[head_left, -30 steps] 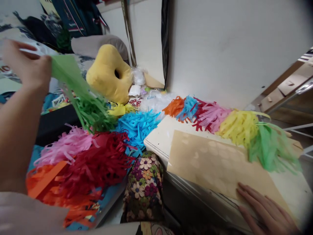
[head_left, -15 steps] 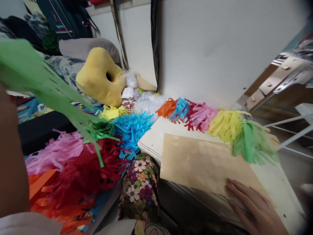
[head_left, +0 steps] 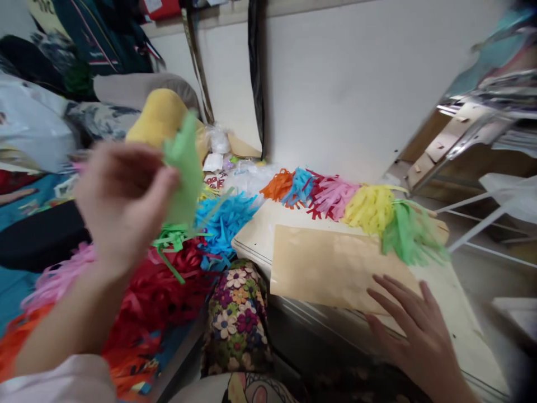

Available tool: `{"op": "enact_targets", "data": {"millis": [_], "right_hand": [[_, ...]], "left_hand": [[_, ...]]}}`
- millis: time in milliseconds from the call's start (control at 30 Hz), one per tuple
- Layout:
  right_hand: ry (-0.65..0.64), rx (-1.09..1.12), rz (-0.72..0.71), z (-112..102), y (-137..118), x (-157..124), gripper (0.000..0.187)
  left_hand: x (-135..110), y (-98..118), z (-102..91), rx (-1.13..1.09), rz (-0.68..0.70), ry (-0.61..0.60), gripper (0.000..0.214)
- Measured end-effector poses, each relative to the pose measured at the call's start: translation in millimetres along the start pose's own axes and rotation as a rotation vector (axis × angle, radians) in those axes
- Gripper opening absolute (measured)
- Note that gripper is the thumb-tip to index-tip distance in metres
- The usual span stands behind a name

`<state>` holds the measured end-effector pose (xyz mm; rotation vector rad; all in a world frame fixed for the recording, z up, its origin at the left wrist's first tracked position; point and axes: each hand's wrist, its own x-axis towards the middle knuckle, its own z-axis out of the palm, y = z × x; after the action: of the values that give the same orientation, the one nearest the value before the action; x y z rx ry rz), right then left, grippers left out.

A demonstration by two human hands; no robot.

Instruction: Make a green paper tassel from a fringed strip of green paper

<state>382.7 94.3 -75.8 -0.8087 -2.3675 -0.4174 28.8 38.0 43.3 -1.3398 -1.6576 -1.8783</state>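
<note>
One green paper strip (head_left: 184, 168) was held up in the air, well to the left of the tan card sheet (head_left: 327, 263) and higher than it. The left hand (head_left: 121, 201) had it pinched at the uncut band, fingers closed with the thumb against them, and the cut fringe trailed down below. I judged it very light, limp and easily torn. It would be best held by the solid band and never by the fringe, which would likely crumple or pull off under any tug.

The right hand (head_left: 413, 330) lay flat on the near right corner of the tan card sheet, fingers spread and gripping nothing. The sheet looked stiffer, thin and smooth (probably liable to slide if not pressed).

A row of coloured fringes (head_left: 361, 204) ran along the far edge of the tan card sheet, touching its far right corner. Left of the sheet lay a blue fringe pile (head_left: 224, 218) and a red fringe pile (head_left: 168, 285), with floral fabric (head_left: 237, 319) just beside its near left corner. A yellow cushion (head_left: 155, 117) sat far beyond, to the left.

No brand or label could be read. Red print on a white packet (head_left: 216, 180) beyond the blue pile was too blurred.
</note>
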Motion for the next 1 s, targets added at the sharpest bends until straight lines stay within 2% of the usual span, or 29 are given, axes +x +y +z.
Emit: {"op": "enact_targets", "data": {"millis": [100,200,333,433,567,700,800,867,933,1000], "right_hand": [[0.098,0.246,-0.001,-15,-26,44,0.036],[0.07,0.532,0.122,-22,-37,83,0.035],[-0.103,0.863,0.291,-19,-26,102,0.028],[-0.202,0.985,0.367,-15,-12,97,0.027],[-0.251,1.053,0.358,-14,-2,87,0.017],[-0.298,1.031,0.281,-20,1,83,0.01],[-0.328,1.045,0.202,-25,-1,81,0.004],[-0.358,1.124,0.249,-26,-4,81,0.006],[-0.393,1.235,0.359,-27,-8,81,0.006],[-0.413,1.311,0.459,-26,-10,81,0.006]], "left_hand": [[-58,15,31.7,-0.229,-0.045,-0.296,0.016],[-104,28,55.0,-0.389,-0.138,-0.426,0.015],[-133,42,67.5,-0.484,-0.209,-0.535,0.013],[-141,49,68.6,-0.545,-0.245,-0.594,0.012],[-145,48,68.0,-0.653,-0.322,-0.64,0.015],[-138,34,77.1,-0.986,-0.478,-0.897,0.015],[-128,27,93.3,-1.149,-0.545,-0.98,0.018],[-123,27,104.7,-1.21,-0.521,-1.129,0.03],[-122,30,113.8,-1.215,-0.515,-1.307,0.047],[-123,32,119.5,-1.14,-0.551,-1.378,0.058]]}}
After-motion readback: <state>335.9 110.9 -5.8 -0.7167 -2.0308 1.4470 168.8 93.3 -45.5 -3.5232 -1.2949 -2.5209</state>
